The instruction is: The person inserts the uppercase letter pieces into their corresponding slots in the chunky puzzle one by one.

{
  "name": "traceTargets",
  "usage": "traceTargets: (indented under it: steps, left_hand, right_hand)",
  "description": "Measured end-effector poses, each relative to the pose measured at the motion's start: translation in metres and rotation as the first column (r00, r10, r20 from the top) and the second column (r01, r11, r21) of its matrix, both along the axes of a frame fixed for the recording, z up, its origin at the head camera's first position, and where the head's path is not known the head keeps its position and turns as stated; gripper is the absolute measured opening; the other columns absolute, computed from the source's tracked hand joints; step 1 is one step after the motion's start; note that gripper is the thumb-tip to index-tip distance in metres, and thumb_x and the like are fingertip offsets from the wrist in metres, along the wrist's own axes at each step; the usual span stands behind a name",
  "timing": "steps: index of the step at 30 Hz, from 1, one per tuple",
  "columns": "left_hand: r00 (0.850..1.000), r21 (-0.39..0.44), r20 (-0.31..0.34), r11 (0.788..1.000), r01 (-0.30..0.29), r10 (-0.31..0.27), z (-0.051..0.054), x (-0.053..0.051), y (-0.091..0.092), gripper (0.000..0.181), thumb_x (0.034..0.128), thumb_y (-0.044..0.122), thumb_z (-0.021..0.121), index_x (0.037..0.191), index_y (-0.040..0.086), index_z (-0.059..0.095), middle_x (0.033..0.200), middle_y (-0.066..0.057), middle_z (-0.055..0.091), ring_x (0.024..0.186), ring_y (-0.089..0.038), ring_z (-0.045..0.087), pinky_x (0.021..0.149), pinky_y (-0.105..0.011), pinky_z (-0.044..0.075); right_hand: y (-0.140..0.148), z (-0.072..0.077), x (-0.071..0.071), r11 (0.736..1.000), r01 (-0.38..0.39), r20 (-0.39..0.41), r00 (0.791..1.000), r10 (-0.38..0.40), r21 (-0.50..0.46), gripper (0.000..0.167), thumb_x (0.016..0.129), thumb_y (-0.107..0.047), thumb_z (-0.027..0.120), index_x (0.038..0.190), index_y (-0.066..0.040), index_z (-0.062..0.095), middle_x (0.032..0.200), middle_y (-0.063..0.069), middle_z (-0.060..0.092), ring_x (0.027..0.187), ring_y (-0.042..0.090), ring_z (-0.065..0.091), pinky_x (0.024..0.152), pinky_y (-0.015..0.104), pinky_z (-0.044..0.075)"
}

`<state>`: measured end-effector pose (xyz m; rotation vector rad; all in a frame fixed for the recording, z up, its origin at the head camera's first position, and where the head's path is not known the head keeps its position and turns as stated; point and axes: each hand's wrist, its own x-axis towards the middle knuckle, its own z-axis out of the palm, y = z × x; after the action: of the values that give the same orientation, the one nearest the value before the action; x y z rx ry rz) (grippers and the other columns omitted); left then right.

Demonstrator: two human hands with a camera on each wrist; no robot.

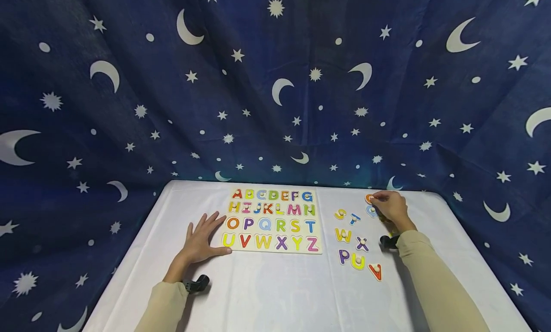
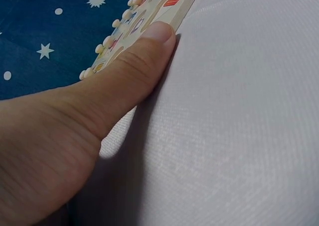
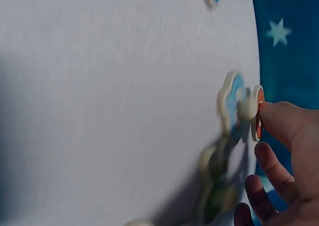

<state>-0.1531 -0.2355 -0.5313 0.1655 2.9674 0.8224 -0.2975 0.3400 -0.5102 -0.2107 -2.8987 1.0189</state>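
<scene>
Left hand (image 1: 200, 241): palm down, fingers (image 1: 217, 222) straight and spread, thumb (image 2: 132, 64) stretched out sideways.
Right hand (image 1: 392, 208): fingertips (image 3: 269, 109) brought together in a pinch (the farther-reaching hand, from where I stand), remaining fingers loosely bent.
Arms (image 1: 435, 279): both slanting inward, beige sleeves (image 1: 161, 305) ending near the wrists (image 1: 173, 271).

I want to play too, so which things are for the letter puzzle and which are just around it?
For the puzzle:
Letter board, with the left hand at its edge
Orange letter, pinched by the right hand
Other loose letters

Just around:
Starry cloth
White tablecloth
Black devices on the wrists
</scene>
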Motion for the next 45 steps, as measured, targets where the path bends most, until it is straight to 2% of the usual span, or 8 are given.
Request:
traceTargets:
  steps: [10, 21, 26, 30, 34, 38, 41, 45]
  left_hand:
    - [1.0, 0.0, 0.001, 1.0, -0.015, 0.015, -0.001, 0.001, -0.003, 0.108, 0.0679, 0.055, 0.091, 0.157, 0.017, 0.043, 0.167, -0.018, 0.027, 0.155, -0.047, 0.007, 0.118, -0.073, -0.008]
    - [1.0, -0.003, 0.001, 1.0, -0.017, 0.017, -0.005, 0.001, -0.006, 0.108, 0.0684, 0.055, 0.091, 0.157, 0.017, 0.042, 0.168, -0.017, 0.026, 0.156, -0.046, 0.006, 0.119, -0.071, -0.009]
    - [1.0, 0.002, 0.003, 1.0, -0.014, 0.014, -0.004, 0.001, -0.006, 0.108, 0.0685, 0.055, 0.091, 0.157, 0.017, 0.043, 0.168, -0.017, 0.026, 0.156, -0.045, 0.006, 0.119, -0.071, -0.009]
    - [1.0, -0.005, 0.001, 1.0, -0.01, 0.01, -0.004, 0.0, -0.005, 0.108, 0.0684, 0.056, 0.091, 0.157, 0.017, 0.043, 0.168, -0.016, 0.027, 0.156, -0.045, 0.007, 0.119, -0.071, -0.009]
    - [1.0, -0.014, 0.005, 1.0, 0.0, 0.0, -0.001, 0.0, -0.003, 0.108, 0.0688, 0.058, 0.09, 0.157, 0.017, 0.043, 0.168, -0.016, 0.027, 0.156, -0.046, 0.008, 0.119, -0.072, -0.007]
    - [1.0, -0.01, -0.006, 1.0, 0.019, -0.019, 0.002, 0.001, -0.001, 0.107, 0.0693, 0.059, 0.089, 0.157, 0.017, 0.043, 0.167, -0.017, 0.029, 0.155, -0.048, 0.01, 0.118, -0.074, -0.005]
    - [0.999, 0.004, -0.025, 1.0, 0.03, -0.03, 0.0, 0.001, -0.001, 0.107, 0.0693, 0.06, 0.089, 0.157, 0.017, 0.044, 0.166, -0.018, 0.03, 0.154, -0.048, 0.011, 0.117, -0.075, -0.004]
    - [0.999, 0.014, -0.03, 0.999, 0.033, -0.032, -0.001, 0.001, -0.003, 0.107, 0.0693, 0.061, 0.088, 0.157, 0.017, 0.044, 0.166, -0.017, 0.03, 0.154, -0.048, 0.011, 0.117, -0.075, -0.005]
  right_hand:
    - [-0.073, 0.023, -0.005, 0.969, -0.247, -0.069, 0.967, 0.245, -0.022, 0.024, 0.094, -0.022, 0.076, 0.109, -0.003, 0.078, 0.124, 0.025, 0.064, 0.114, 0.045, 0.058, 0.094, 0.059, 0.051]
    - [-0.199, 0.03, 0.0, 0.875, -0.482, -0.131, 0.871, 0.473, -0.047, 0.016, 0.092, -0.021, 0.078, 0.103, -0.009, 0.081, 0.112, 0.011, 0.07, 0.101, 0.034, 0.062, 0.087, 0.047, 0.054]
    - [-0.256, 0.019, 0.008, 0.844, -0.532, -0.149, 0.842, 0.518, -0.074, 0.011, 0.09, -0.019, 0.08, 0.099, -0.012, 0.082, 0.104, 0.002, 0.07, 0.093, 0.024, 0.06, 0.083, 0.04, 0.053]
    - [-0.295, 0.011, 0.017, 0.817, -0.572, -0.167, 0.815, 0.555, -0.075, 0.007, 0.09, -0.02, 0.081, 0.095, -0.015, 0.083, 0.1, 0.0, 0.071, 0.096, 0.02, 0.059, 0.095, 0.041, 0.047]
    - [-0.326, 0.007, 0.028, 0.788, -0.613, -0.179, 0.783, 0.596, -0.054, 0.005, 0.089, -0.019, 0.081, 0.093, -0.015, 0.083, 0.095, -0.001, 0.071, 0.087, 0.017, 0.058, 0.087, 0.036, 0.047]
    - [-0.347, 0.002, 0.037, 0.773, -0.634, -0.171, 0.76, 0.626, 0.014, 0.006, 0.089, -0.022, 0.083, 0.093, -0.018, 0.083, 0.096, -0.005, 0.071, 0.087, 0.013, 0.058, 0.084, 0.034, 0.047]
    - [-0.36, 0.0, 0.042, 0.758, -0.646, -0.183, 0.738, 0.65, 0.087, 0.006, 0.088, -0.025, 0.083, 0.093, -0.021, 0.083, 0.096, -0.007, 0.072, 0.095, 0.013, 0.06, 0.1, 0.042, 0.046]
    - [-0.372, -0.001, 0.05, 0.743, -0.653, -0.16, 0.725, 0.67, 0.15, 0.007, 0.088, -0.028, 0.083, 0.093, -0.023, 0.084, 0.097, -0.009, 0.073, 0.095, 0.014, 0.058, 0.098, 0.043, 0.046]
